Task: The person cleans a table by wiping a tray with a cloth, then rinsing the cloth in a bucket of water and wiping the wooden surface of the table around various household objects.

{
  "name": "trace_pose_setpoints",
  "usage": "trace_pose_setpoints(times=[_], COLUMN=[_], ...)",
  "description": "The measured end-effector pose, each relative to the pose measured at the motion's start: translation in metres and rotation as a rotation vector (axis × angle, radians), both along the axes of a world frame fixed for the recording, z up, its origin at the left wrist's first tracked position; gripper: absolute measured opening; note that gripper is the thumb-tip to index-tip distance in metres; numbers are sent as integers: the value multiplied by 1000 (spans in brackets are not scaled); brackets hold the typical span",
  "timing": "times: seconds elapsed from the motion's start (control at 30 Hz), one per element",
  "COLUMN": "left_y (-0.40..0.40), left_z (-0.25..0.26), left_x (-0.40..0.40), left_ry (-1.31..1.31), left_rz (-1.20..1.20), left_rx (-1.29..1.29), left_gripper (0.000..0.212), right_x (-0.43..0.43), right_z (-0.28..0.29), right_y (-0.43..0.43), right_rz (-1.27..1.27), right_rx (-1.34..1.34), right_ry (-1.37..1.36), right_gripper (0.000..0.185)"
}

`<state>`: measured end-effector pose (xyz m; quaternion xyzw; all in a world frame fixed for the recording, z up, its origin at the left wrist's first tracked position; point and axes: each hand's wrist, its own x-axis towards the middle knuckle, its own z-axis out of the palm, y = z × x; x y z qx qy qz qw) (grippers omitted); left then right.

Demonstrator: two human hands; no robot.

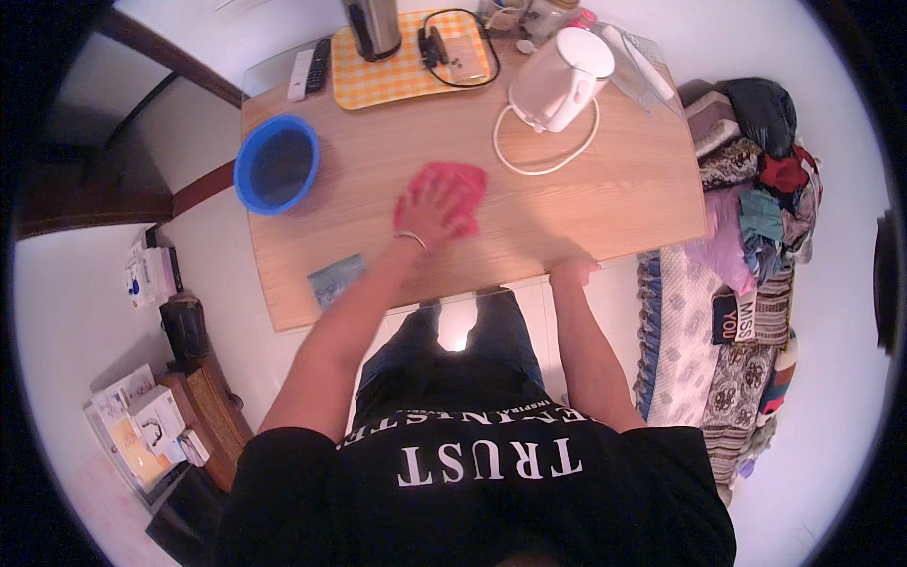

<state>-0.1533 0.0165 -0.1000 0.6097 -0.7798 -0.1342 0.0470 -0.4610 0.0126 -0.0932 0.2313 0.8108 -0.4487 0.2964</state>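
My left hand (430, 215), a thin bangle on its wrist, lies flat with fingers spread on a folded red cloth (469, 183). The hand and cloth are slightly blurred, in the middle of a wood-grain table (397, 135). At the table's near edge rests my right hand (572, 272); its fingers are mostly hidden, so its grip cannot be made out. A blue plastic basin (243, 170) with dark liquid-looking contents stands at the table's left. Under my left forearm a blue-grey printed sheet (336, 278) shows partly.
A white electric kettle (542, 85) stands back right, its pale cord (545, 172) looped in front. Behind are a yellow checked tray (358, 92) with a steel flask (374, 28) and black cable, remotes (301, 74) and jars (549, 18). A bed with piled clothes (762, 212) lies right.
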Motion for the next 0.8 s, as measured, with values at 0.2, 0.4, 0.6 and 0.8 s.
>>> trace_pose_setpoints(times=[0.2, 0.4, 0.6, 0.8], left_y=[-60, -90, -38, 42], left_z=[19, 8, 0, 5], left_x=[67, 23, -85, -94], left_ry=[-199, -151, -149, 93], left_rz=[403, 513, 2, -376], left_rx=[80, 55, 52, 8], left_gripper=[72, 79, 73, 74], right_x=[10, 13, 10, 25], right_z=[11, 5, 8, 12], right_y=[-7, -16, -18, -36], right_rz=[-72, -35, -19, -139], right_rx=[165, 295, 390, 398], right_ry=[187, 236, 250, 272], right_gripper=[77, 75, 73, 71])
